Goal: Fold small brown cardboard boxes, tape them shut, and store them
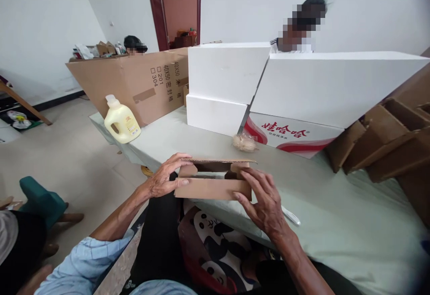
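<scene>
I hold a small brown cardboard box [210, 187] at the near edge of the table [336, 223], its top flaps partly folded. My left hand [164, 179] grips the box's left end, fingers curled over the top corner. My right hand [264, 201] clasps the right end, fingers pressed on the front face and top flap. Both hands are closed on the box. A panda-print cloth [215, 241] lies on my lap below it.
A yellow detergent jug [122, 119] stands at the table's far left corner. White foam blocks [228, 71] and a red-and-white printed carton [289, 136] line the back. Brown cartons [386, 138] are piled at right. Two people sit behind the boxes. A teal stool [42, 201] stands at left.
</scene>
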A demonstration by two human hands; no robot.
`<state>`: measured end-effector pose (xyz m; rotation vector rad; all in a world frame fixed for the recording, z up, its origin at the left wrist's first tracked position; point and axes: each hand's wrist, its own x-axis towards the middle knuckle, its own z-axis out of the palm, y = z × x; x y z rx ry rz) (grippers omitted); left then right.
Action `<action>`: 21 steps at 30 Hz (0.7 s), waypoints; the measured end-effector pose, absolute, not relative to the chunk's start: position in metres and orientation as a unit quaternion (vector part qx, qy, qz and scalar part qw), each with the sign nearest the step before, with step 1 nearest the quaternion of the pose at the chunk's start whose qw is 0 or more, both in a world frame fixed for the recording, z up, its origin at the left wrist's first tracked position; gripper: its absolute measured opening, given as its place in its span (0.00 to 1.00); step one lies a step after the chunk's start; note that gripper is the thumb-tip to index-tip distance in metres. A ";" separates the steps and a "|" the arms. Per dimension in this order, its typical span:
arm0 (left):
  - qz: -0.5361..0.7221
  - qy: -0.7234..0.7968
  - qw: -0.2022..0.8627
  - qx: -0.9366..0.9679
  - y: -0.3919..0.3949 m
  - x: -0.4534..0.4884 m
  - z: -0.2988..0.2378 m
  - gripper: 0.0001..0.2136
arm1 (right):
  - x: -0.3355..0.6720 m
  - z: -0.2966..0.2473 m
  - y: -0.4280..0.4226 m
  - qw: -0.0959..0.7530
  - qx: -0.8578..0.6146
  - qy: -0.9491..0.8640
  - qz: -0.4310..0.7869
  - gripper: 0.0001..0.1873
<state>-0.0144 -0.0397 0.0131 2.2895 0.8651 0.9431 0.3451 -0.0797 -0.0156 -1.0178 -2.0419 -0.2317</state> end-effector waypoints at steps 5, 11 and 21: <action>0.378 0.350 0.149 0.844 -0.034 -0.004 0.029 0.11 | 0.326 -0.003 -0.080 0.420 -0.368 -0.828 -0.062 0.13; 0.344 0.323 0.034 0.881 -0.030 0.021 0.053 0.11 | 0.322 -0.001 -0.087 0.412 -0.371 -0.829 -0.067 0.07; 0.279 0.286 0.023 0.917 -0.040 0.044 0.077 0.03 | 0.315 -0.004 -0.092 0.423 -0.380 -0.821 -0.058 0.07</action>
